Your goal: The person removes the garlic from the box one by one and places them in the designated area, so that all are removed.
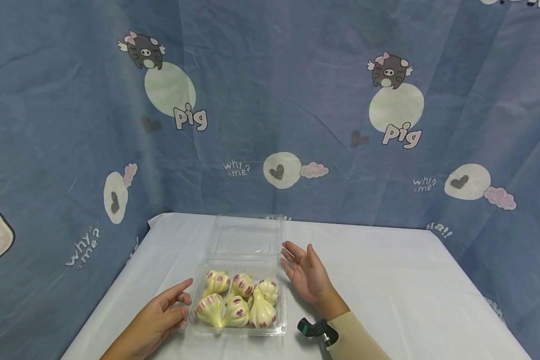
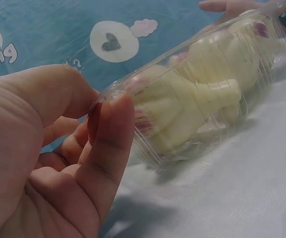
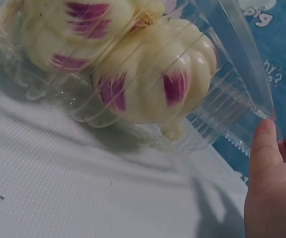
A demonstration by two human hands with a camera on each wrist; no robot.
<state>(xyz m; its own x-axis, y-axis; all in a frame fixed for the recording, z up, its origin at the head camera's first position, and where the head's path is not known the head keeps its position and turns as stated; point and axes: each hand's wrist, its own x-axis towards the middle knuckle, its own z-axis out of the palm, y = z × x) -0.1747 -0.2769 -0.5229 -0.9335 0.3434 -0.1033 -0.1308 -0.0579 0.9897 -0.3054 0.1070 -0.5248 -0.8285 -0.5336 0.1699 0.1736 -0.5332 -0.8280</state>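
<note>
A clear plastic box (image 1: 282, 327) stands on the white cloth with its lid (image 1: 247, 237) folded back, away from the person. Several garlic bulbs (image 1: 262, 315), cream with purple marks, lie in it. My left hand (image 1: 150, 320) is at the box's left side, index finger extended; in the left wrist view its thumb and fingertips are at the rim (image 2: 182, 52) of the box. My right hand (image 1: 312, 280) is beside the right back corner, palm turned inward and fingers spread. In the right wrist view, a fingertip (image 3: 265, 130) appears against the lid's edge (image 3: 257, 84).
The white cloth (image 1: 400, 295) covers the table on both sides of the box. Behind and to the left hangs a blue curtain (image 1: 234, 100) printed with pigs, circles and clouds. A black device (image 1: 317, 330) is at the right wrist.
</note>
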